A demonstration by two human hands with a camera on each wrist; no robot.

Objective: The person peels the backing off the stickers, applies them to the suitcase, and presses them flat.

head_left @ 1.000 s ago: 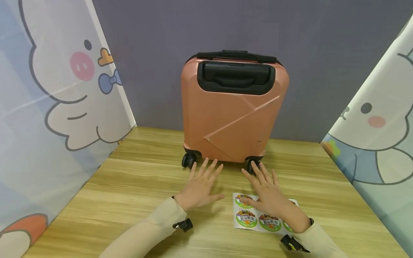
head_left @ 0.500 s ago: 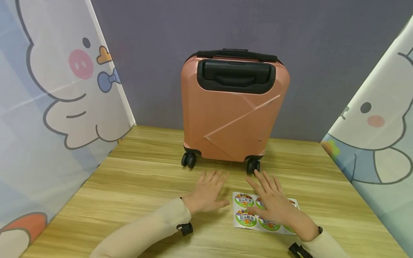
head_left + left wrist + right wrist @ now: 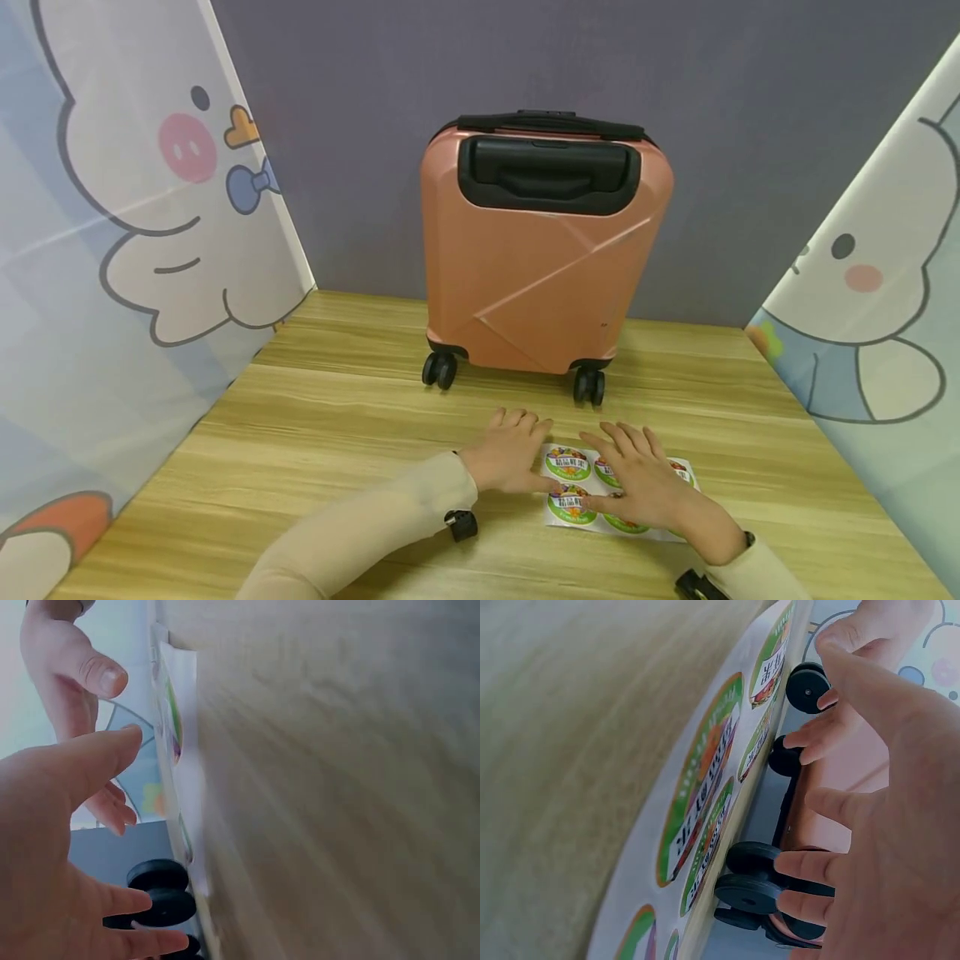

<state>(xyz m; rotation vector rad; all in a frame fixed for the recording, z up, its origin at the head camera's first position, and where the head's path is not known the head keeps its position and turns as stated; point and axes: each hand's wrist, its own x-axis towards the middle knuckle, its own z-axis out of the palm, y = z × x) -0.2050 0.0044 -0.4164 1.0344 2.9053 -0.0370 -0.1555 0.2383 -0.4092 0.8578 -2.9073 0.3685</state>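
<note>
A white sheet of round fruit stickers (image 3: 570, 523), green-edged with printed lettering, lies flat on the table. My right hand (image 3: 651, 482) hovers over its right part with fingers spread, hiding some stickers. At the sheet's left edge is my left hand (image 3: 510, 457), its fingers loosely extended and its thumb over the left stickers. Neither hand holds anything. In the left wrist view the left hand (image 3: 45, 825) stands off the tabletop, the sheet's edge (image 3: 187, 750) curling up slightly. Stickers (image 3: 705, 780) fill the middle of the right wrist view, beside the right hand (image 3: 900, 817).
A pink hard-shell suitcase (image 3: 540, 283) stands upright on black wheels (image 3: 588, 386) at the back of the wood-grain table (image 3: 315, 433). Behind it is a grey wall (image 3: 360, 150). Cartoon-printed sheets (image 3: 187, 275) hang at both sides.
My left hand has moved right and back toward me, up to the sticker sheet. The right hand has drawn back a little over the sheet. The suitcase stays put.
</note>
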